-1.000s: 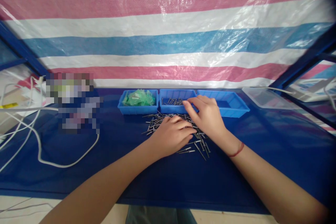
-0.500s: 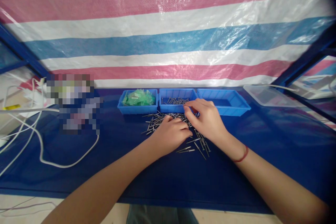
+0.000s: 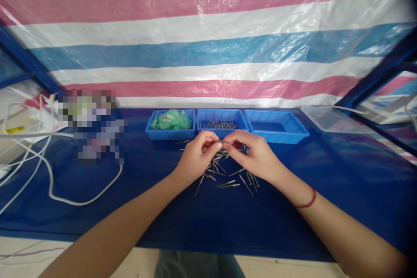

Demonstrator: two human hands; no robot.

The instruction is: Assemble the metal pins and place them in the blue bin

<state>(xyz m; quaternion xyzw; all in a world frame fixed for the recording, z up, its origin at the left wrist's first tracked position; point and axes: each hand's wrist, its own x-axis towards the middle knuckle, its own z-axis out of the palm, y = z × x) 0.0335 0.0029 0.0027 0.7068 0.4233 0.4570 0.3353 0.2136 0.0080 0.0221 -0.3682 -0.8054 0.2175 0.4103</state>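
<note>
My left hand (image 3: 195,158) and my right hand (image 3: 257,152) meet over a loose pile of blind rivets (image 3: 213,166) on the blue tabletop. Thumb and fingers of each hand are pinched together, and the fingertips almost touch. Between them shows a small metal piece (image 3: 222,142) that looks like a blind rivet, mostly hidden by the fingers. Just behind the hands stands a middle blue bin (image 3: 220,114) with several similar rivets in it.
A left blue bin (image 3: 171,135) holds green plastic bags (image 3: 171,118). To the right is another blue bin (image 3: 280,137), and beyond it a clear plastic lid or tray (image 3: 329,119). White cables (image 3: 81,203) run over the table's left side. A striped sheet (image 3: 208,56) hangs behind.
My left hand has lifted off the pile and turned, its fingertips now pinched against the right hand's. My right hand has moved slightly down and left. Some rivets beneath have spread toward me.
</note>
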